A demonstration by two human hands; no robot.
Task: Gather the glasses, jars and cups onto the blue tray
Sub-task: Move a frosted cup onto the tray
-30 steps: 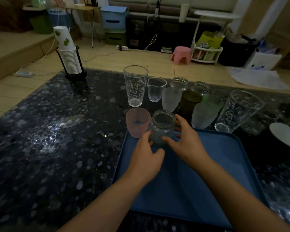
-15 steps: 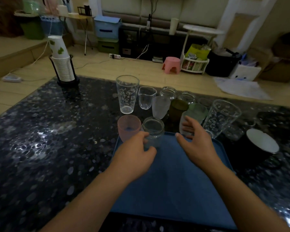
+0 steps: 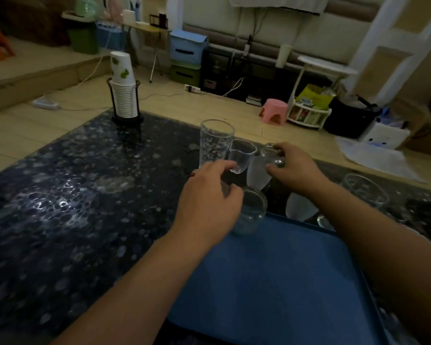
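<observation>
We see the left hand (image 3: pixel 209 202) reaching forward over the far left corner of the blue tray (image 3: pixel 279 282). Its fingers are curled and its fingertips touch the base of a small clear cup with a spout (image 3: pixel 241 155); whether they really grip it, we cannot tell. The right hand (image 3: pixel 292 168) is further out, and its thumb and fingers are closed around the top of a small glass jar (image 3: pixel 270 151) that stands on the dark speckled table (image 3: pixel 72 195).

Between the two hands stands a frosted cup (image 3: pixel 255 176), upright on the table. Just under the left hand, a clear jar (image 3: pixel 250 212) stands on the tray, at its far left corner. A tall patterned glass (image 3: pixel 215 143) stands on the table just left of the spouted cup. Another frosted cup (image 3: pixel 300 207) and a wide clear glass (image 3: pixel 365 190) stand beyond the far edge of the tray, partly hidden by the right forearm. Near the far left corner of the table, a stack of paper cups (image 3: pixel 123 93) sits in a black holder.
</observation>
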